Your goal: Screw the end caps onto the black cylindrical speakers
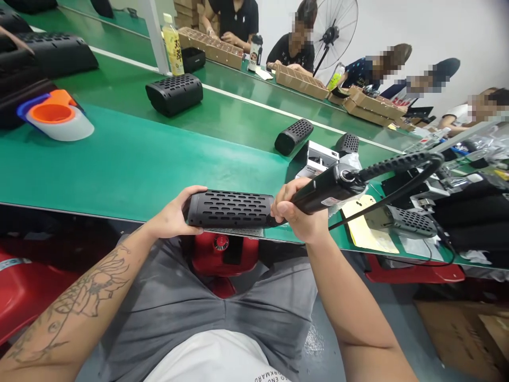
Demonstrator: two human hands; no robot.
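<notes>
A black slotted housing (233, 208) lies lengthwise at the table's near edge. My left hand (172, 212) grips its left end, thumb on top and fingers around the side. My right hand (304, 212) is closed around a black corded electric screwdriver (328, 189), tilted so that its front end meets the housing's right end. The tool's tip is hidden behind my fingers. From the back of the screwdriver a thick black cable (397, 165) loops to the right.
Similar black housings (175, 94) stand farther back on the green table (131, 159). An orange-and-white tape dispenser-like holder (59, 116) sits left. At right are a small box (316, 159), yellow paper (368, 225) and another housing (411, 220). Several people work across the table.
</notes>
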